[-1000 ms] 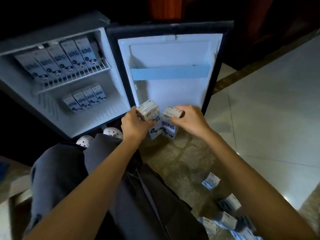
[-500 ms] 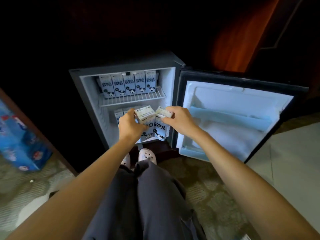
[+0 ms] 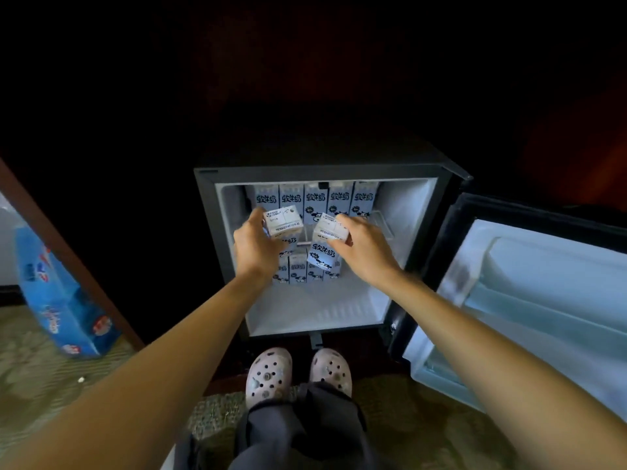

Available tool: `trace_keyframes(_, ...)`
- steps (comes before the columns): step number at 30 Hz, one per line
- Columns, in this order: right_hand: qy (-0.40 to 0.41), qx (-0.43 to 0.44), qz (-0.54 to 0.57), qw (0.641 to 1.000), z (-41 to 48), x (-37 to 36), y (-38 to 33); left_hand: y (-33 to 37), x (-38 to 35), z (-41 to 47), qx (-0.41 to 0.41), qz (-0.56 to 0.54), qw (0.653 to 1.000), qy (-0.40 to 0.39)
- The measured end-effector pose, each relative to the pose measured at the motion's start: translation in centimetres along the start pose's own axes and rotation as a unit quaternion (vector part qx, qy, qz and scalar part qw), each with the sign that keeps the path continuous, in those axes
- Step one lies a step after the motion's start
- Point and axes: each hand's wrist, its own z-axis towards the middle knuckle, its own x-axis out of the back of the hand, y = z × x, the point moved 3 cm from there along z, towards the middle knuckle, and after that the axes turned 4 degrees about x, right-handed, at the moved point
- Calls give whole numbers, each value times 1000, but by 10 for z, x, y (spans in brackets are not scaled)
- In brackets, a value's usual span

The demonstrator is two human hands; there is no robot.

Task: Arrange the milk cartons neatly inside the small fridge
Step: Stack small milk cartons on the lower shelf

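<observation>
Both hands are clamped on cartons: the left hand (image 3: 258, 245) curls round the top of one milk carton (image 3: 283, 220), and the right hand (image 3: 363, 247) grips a second carton (image 3: 327, 242) the same way. The pair is held upright, side by side and slightly apart, in the mouth of the small fridge (image 3: 420, 212). Behind and above the grips, an upper row (image 3: 315, 198) of five cartons stands on the wire shelf (image 3: 381, 220) (prints facing out). Below the grips, a lower row (image 3: 298, 271) stands at the back of the fridge floor, partly hidden by the held pair. Right of the right hand, the door (image 3: 543, 283) stands open.
</observation>
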Motion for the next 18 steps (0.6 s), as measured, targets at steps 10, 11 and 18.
trace_keyframes(10, 44, 64, -50, 996, 44, -29, 1, -23, -21, 56, -10, -10, 1000, 13)
trace_keyframes(11, 53, 60, -43, 996, 47, -32, 2, -26, -23, 61, -10, -7, 1000, 11)
trace_keyframes(18, 45, 24, 69, 996, 74, -45, 7, -34, -30, 88, 14, 4, 1000, -7)
